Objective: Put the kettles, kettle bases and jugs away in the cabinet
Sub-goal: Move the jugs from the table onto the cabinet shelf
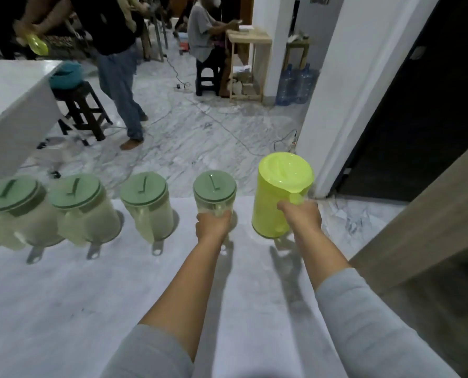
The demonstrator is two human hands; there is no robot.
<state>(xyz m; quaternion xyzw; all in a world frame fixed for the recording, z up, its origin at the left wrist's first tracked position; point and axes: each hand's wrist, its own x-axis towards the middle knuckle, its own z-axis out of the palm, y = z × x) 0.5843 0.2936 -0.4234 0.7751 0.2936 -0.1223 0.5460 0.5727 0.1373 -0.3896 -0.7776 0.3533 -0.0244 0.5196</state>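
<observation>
Several clear jugs with green lids stand in a row along the far edge of the white counter. My left hand grips the handle of the rightmost clear jug. To its right stands a lime-green jug with a matching lid, and my right hand grips its handle. Three more clear jugs sit further left: one, another, and the last at the frame's left edge. Both forearms reach forward over the counter.
A wooden cabinet panel rises at the right of the counter, beside a dark doorway. Beyond the counter, a person walks on the marble floor, another sits at a wooden stand, and a dark stool stands near cables.
</observation>
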